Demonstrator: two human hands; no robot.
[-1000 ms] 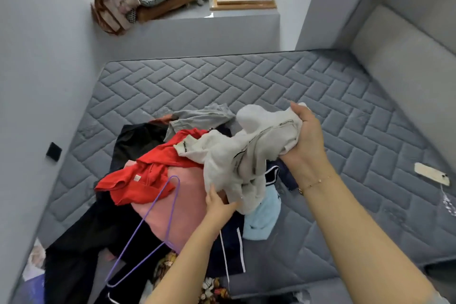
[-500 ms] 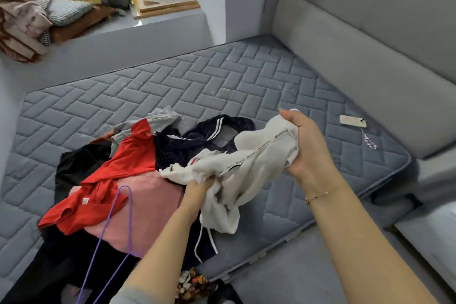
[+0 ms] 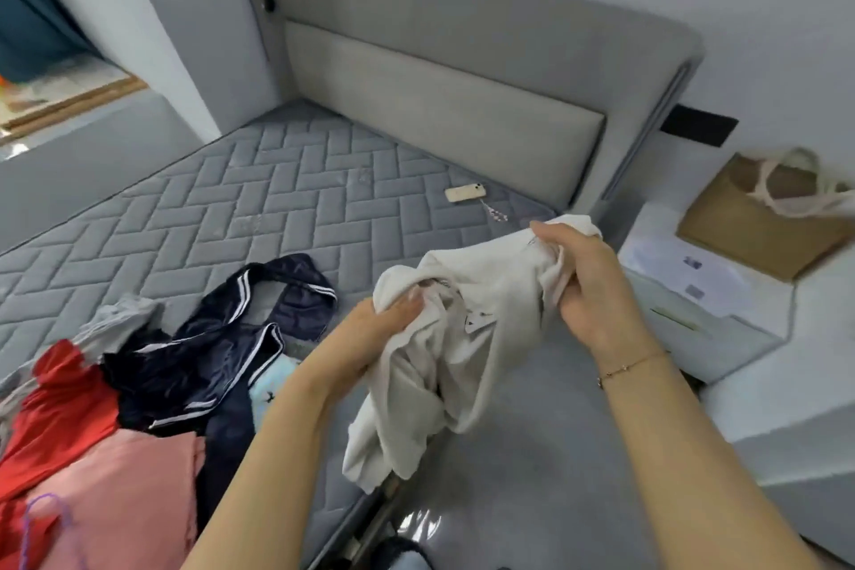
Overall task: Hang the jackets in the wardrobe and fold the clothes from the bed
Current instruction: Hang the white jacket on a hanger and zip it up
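Phone (image 3: 465, 193) on mattress (w/ charm).

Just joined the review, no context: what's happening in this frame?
A person is sorting clothes at a bed. Both hands grip one bunched white garment, held up over the near edge of the grey quilted mattress: the left hand at its lower left, the right hand at its upper right. It is not yet folded. The rest of the pile lies to the left: a navy jacket with white stripes, a red garment and a pink one. A phone lies near the headboard.
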